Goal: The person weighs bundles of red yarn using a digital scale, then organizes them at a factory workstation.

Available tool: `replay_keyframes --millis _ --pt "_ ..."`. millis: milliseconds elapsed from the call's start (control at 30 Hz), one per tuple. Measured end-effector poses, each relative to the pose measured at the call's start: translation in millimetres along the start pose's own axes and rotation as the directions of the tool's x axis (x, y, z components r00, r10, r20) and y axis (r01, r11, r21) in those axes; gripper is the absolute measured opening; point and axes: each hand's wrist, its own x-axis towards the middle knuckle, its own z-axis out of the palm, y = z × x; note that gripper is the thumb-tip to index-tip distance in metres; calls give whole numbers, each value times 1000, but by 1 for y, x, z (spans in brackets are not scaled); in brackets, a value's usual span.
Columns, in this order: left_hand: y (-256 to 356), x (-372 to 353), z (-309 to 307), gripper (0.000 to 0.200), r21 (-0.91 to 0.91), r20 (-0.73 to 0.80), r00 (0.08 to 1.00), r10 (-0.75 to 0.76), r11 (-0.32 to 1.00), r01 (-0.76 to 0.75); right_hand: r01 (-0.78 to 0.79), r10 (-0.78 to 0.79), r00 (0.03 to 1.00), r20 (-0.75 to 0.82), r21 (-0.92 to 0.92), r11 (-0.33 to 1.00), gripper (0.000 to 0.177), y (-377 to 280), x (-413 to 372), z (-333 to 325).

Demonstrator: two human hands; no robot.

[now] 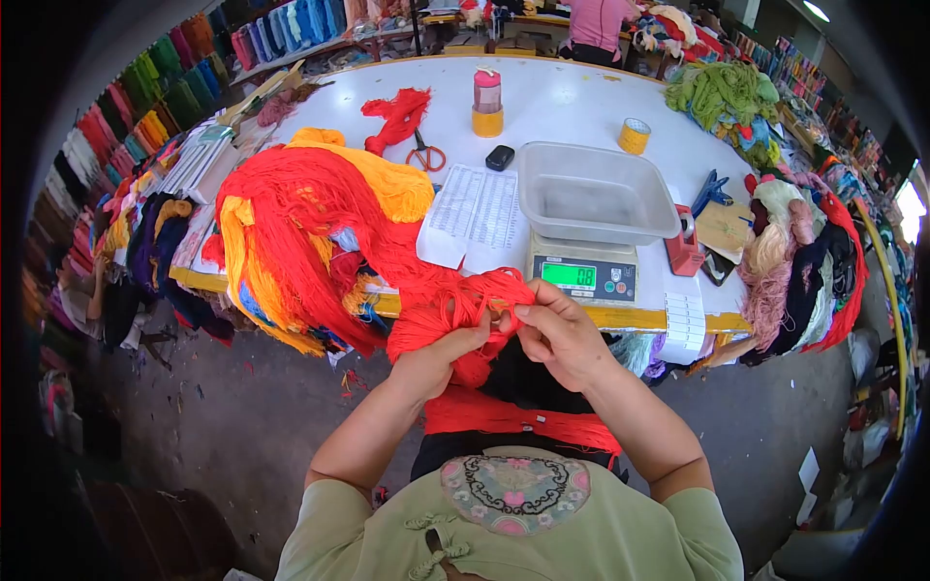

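Loose red yarn is bunched between my hands at the table's front edge. My left hand is closed round the bunch from below, its thumb lying on top. With its fingers pinched together, my right hand holds strands at the bunch's right side. The yarn runs back to a large heap of red skeins over orange yarn. More red yarn lies across my lap. Just beyond my right hand is a digital scale with a lit green display, bearing a clear plastic tray.
Printed sheets, red-handled scissors, a black object and a pink-capped bottle lie or stand beyond the yarn. A tape roll and red tape dispenser are at right. A person in pink is at the back.
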Motion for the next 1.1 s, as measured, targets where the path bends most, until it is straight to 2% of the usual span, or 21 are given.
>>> replay_keyframes --millis 33,100,200,300,333,400,433,533,600,700,800,900,1000,1033,1100 --pt "0 2 0 35 -70 40 999 9 998 -7 3 -4 1000 -16 -78 997 2 0 0 0" --pt "0 8 11 36 40 -27 999 20 999 -19 3 -16 999 -50 -237 972 2 3 -1 0" --pt "-5 12 18 38 138 -67 997 32 990 -22 107 -137 990 -30 -466 878 2 19 2 -13" --pt "-8 10 18 35 177 -107 994 18 984 1 244 -295 955 -10 -536 808 3 21 2 -17" --pt "-9 9 18 33 185 -125 992 12 983 12 200 -244 969 -49 -426 882 4 17 1 -16" --pt "-12 9 12 28 135 -39 998 53 990 -47 106 -126 986 -105 -180 978 6 7 -1 -12" --pt "-14 9 8 25 108 3 997 76 991 -76 80 -95 992 -79 -177 981 7 7 -1 -12" --pt "-11 15 2 17 -159 85 994 65 986 -51 4 -7 1000 -16 -184 983 9 8 0 -12" --pt "-14 17 2 15 -123 27 1000 10 992 -6 -47 47 999 -3 -201 978 9 8 1 -9" --pt "-17 19 5 15 -4 -35 999 -29 1000 29 -22 22 1000 -4 -275 961 10 12 2 -13" --pt "-22 18 2 21 77 -37 999 -27 997 30 42 -66 997 -41 -440 897 8 17 2 -15" --pt "-16 17 9 24 90 -30 999 13 996 -11 70 -93 993 -76 -267 961 5 18 3 -25" --pt "-16 17 13 26 24 -59 998 37 999 -36 -7 -1 995 -102 -79 997 5 6 -1 -19" --pt "-17 17 14 26 -6 -67 997 38 999 -39 -42 34 996 -82 -95 995 6 9 -2 -21" --pt "-31 10 -9 27 -130 -144 984 -102 988 84 -78 69 995 -69 -137 988 8 19 -2 -28"
